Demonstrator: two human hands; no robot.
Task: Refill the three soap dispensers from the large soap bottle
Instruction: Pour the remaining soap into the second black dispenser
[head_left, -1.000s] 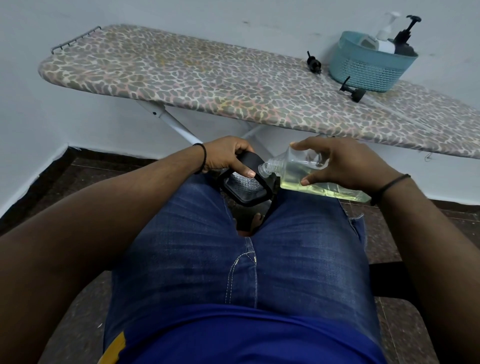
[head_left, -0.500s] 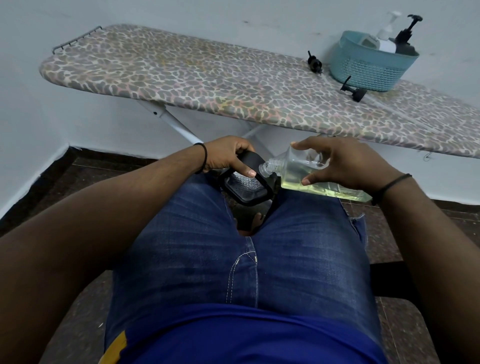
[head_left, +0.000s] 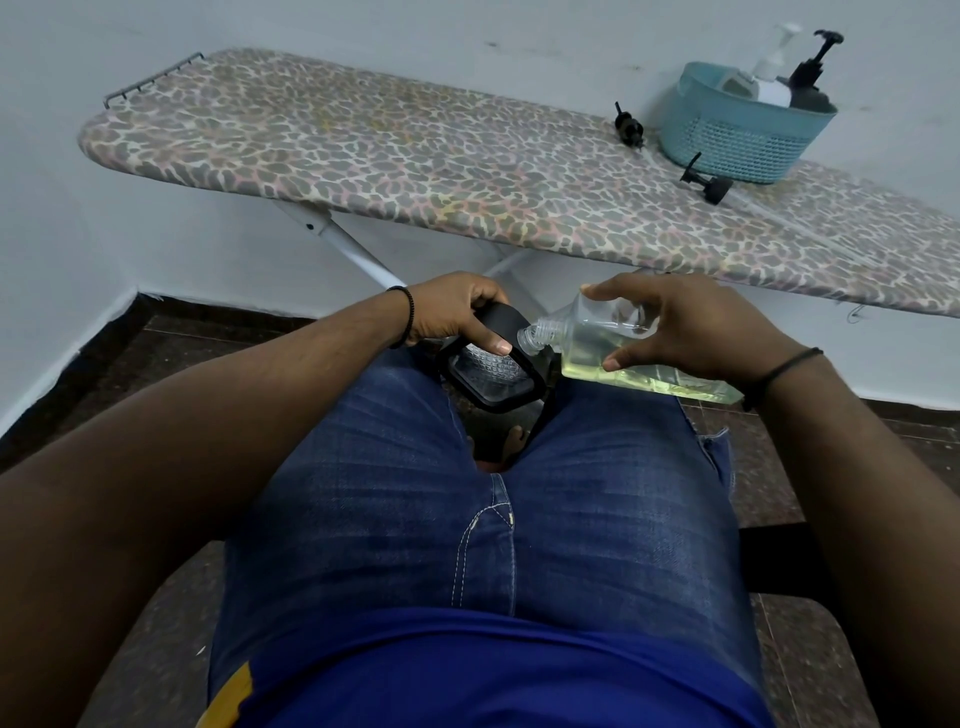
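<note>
My right hand grips a clear bottle partly filled with yellow-green soap. The bottle is tipped almost flat over my lap, its uncapped neck pointing left. That neck sits at the edge of a black-rimmed container with a clear textured inside, held between my knees. My left hand grips the container's black rim, thumb on its near edge. I cannot tell whether soap is flowing. A white pump dispenser and a black pump dispenser stand in a teal basket.
The basket sits at the right of a leopard-print ironing board in front of me. Two loose black pump heads lie beside the basket. White walls and a dark tiled floor surround my seat.
</note>
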